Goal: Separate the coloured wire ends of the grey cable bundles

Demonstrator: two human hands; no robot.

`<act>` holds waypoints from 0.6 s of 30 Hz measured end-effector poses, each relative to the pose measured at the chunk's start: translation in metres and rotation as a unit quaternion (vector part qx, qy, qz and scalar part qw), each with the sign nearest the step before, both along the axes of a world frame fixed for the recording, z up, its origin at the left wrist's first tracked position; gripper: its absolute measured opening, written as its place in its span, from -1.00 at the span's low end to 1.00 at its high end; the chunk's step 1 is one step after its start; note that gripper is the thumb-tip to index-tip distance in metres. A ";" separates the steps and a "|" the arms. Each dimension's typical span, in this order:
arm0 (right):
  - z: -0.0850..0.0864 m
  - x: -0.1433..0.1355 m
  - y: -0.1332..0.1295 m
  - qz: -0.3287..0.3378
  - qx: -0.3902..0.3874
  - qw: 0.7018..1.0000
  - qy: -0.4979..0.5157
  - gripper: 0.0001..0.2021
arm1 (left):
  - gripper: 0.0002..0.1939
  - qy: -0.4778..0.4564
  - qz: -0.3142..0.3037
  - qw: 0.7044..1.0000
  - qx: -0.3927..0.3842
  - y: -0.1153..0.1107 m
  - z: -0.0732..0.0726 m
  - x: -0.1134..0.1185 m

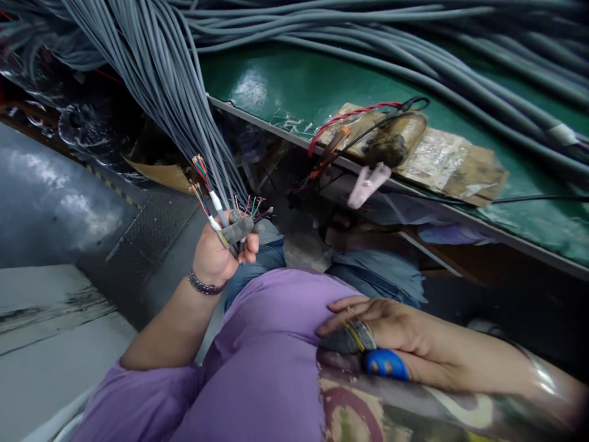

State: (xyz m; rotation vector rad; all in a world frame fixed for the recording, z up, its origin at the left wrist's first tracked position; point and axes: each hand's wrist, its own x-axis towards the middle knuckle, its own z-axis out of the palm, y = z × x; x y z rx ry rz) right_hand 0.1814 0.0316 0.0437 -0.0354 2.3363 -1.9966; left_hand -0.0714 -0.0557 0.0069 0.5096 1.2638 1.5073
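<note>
My left hand point(221, 245), with grey finger covers, is closed around the ends of several grey cables point(165, 80) that hang over the bench edge. Stripped ends with thin coloured wires point(201, 175) and white sleeves stick out above my fingers. My right hand point(372, 331) lies against the purple shirt point(271, 356), fingers stretched and slightly spread. It wears a dark finger cover and a blue perforated thumb cover point(386, 364). No object shows in it.
On the green bench point(285, 73), more grey cables run along the back. Near its edge are taped cardboard point(442, 159), a twisted red wire point(354, 112), an orange-handled tool point(332, 150) and a pale clip point(368, 184). A white surface point(59, 344) stands at the lower left.
</note>
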 end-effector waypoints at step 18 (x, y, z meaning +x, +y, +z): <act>-0.025 -0.043 -0.005 0.017 0.028 0.999 -0.013 -0.66 | -0.70 -0.028 0.013 0.999 0.020 0.008 0.005 0.000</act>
